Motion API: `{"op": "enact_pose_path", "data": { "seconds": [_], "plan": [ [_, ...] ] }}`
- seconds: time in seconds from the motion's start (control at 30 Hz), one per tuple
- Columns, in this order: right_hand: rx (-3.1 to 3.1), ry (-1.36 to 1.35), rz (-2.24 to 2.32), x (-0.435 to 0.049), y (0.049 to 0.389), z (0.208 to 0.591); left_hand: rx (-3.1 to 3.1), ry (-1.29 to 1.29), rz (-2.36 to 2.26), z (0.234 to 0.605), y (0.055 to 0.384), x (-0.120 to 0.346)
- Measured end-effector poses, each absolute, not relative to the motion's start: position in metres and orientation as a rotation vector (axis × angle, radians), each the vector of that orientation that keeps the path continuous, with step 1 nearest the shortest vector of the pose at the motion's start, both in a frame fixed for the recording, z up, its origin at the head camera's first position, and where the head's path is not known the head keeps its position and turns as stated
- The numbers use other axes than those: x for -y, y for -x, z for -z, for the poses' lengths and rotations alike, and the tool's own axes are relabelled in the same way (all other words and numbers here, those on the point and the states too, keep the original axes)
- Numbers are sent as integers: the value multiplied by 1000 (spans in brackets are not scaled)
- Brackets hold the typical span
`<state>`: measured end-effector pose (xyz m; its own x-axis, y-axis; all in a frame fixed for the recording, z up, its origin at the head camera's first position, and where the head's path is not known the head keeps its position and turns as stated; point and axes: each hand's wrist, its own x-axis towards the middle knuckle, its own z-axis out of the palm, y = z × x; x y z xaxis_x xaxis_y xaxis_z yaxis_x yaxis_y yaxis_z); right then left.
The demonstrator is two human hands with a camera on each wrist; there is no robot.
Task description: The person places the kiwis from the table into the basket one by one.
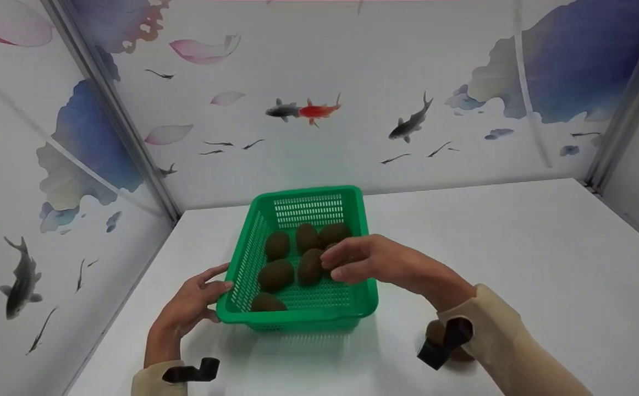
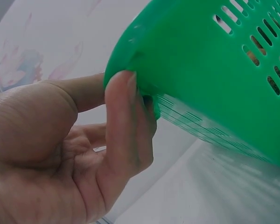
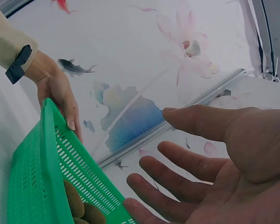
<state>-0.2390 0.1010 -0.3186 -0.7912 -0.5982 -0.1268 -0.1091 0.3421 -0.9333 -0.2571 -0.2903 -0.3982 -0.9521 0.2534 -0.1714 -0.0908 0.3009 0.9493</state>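
Note:
A green plastic basket (image 1: 369, 300) with slotted walls stands on the white table. Several brown kiwifruit (image 1: 276, 275) lie inside it, one of them partly covered by my right hand. My left hand (image 1: 190, 301) grips the basket's left rim; in the left wrist view its fingers (image 2: 122, 112) curl against the green edge. Over the basket's right side is my right hand (image 1: 372, 258), fingers spread. The right wrist view shows that palm (image 3: 214, 182) holding nothing, with kiwifruit (image 3: 92, 213) beyond the basket's near wall.
More brown kiwifruit (image 1: 436, 332) lie on the table (image 1: 495, 236) under my right forearm, partly hidden by the wrist camera. Printed white panels (image 1: 325, 60) with fish and petals enclose the table at the back and sides, joined by metal posts (image 1: 111, 104).

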Motion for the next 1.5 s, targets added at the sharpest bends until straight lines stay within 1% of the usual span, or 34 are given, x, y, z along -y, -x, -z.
{"op": "enact_pose_path", "data": {
  "seconds": [0.23, 0.57, 0.73, 1.1, 1.5],
  "plan": [
    [-2228, 594, 1426, -119, 232, 326, -2265, -117, -1690, 399, 257, 293],
    [-2269, 631, 1412, -156, 224, 344, -2277, -112, -1678, 396, 259, 291],
    [-2281, 602, 1423, -171, 221, 352, -2273, -136, -1679, 397, 259, 291],
    [-2318, 544, 1330, -199, 222, 372, -2281, -137, -1678, 397, 259, 291],
    [-2319, 463, 1248, -216, 225, 388, -2265, -136, -1689, 396, 259, 291]
  ]
}}
